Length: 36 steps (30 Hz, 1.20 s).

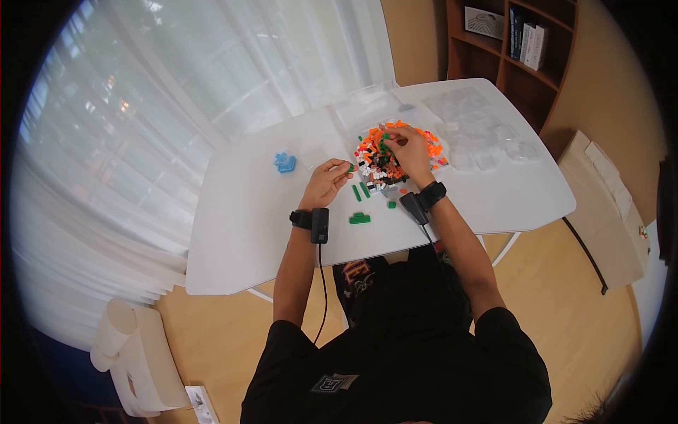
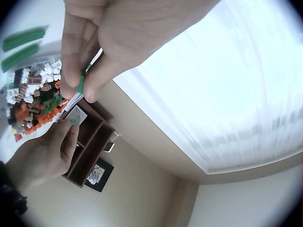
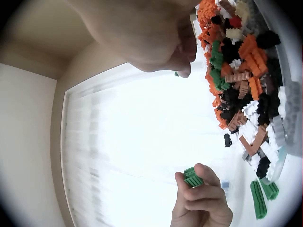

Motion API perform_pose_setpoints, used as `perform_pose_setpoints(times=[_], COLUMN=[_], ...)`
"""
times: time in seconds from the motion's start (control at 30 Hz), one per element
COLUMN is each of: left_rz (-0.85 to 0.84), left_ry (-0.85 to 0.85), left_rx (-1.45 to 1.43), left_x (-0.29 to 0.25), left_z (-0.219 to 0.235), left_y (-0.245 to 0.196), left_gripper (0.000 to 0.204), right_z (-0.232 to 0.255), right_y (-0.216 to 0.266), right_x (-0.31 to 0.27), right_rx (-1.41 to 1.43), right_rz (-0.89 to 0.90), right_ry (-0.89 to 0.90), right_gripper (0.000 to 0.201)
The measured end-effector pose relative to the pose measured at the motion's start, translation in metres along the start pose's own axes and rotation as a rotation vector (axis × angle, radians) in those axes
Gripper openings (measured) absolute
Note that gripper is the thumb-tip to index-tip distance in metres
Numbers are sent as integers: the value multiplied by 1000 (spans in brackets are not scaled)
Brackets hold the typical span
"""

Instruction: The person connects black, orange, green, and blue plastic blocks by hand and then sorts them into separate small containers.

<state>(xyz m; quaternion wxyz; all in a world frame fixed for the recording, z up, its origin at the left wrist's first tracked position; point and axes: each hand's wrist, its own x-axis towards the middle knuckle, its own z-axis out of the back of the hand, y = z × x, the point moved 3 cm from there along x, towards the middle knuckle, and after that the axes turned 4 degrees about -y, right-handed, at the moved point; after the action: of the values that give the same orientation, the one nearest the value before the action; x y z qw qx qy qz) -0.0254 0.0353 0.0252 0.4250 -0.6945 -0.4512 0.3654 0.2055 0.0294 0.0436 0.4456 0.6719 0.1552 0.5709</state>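
The fingers of my left hand (image 1: 326,185) pinch a green building brick (image 3: 193,177), my right hand's (image 1: 412,152) a green piece (image 2: 74,122), so I'd lift lightly, clear of the brick pile (image 3: 255,59)

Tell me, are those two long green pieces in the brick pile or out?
Out: both green pieces lie on the table beside the brick pile.
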Motion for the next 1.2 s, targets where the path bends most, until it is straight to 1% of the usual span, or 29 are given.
perform_pose_setpoints(times=[0.03,0.1,0.17,0.23,0.3,0.33,0.4,0.43,0.53,0.87,0.97,1.03,1.2], left_rz=[-16,-30,-4,2,10,10,12,3,-2,10,41,33,29], left_ry=[18,35,-29,-47,-62,-38,-15,-5,13,52,11,15,6], left_rx=[12,23,-10,-29,-48,-23,5,11,16,25,-24,-24,-3], left_x=[1,1,1,0,0,1,1,1,1,1,-1,-3,-4], left_z=[1,1,2,0,0,0,-1,-2,-3,-7,-10,-10,-9], left_y=[0,1,1,1,2,4,6,6,6,7,5,3,1], left_gripper=[7,8,8,8,8,8,8,8,9,9,12,14,20], right_z=[1,4,4,1,-13,-17,-28,-29,-29,-33,-33,-29,-31], right_y=[-1,1,7,18,24,23,27,30,35,34,34,38,33], right_x=[0,0,-1,-5,-12,-15,-23,-25,-28,-31,-31,-30,-30], right_rx=[-1,-158,-104,-49,110,111,173,164,117,142,155,153,213], right_rz=[0,45,47,51,-11,-11,143,169,139,174,178,199,136], right_ry=[0,-36,-17,2,312,310,420,412,426,405,387,362,430], right_gripper=[26,26,27,28,30,30,31,29,26,20,18,17,17])
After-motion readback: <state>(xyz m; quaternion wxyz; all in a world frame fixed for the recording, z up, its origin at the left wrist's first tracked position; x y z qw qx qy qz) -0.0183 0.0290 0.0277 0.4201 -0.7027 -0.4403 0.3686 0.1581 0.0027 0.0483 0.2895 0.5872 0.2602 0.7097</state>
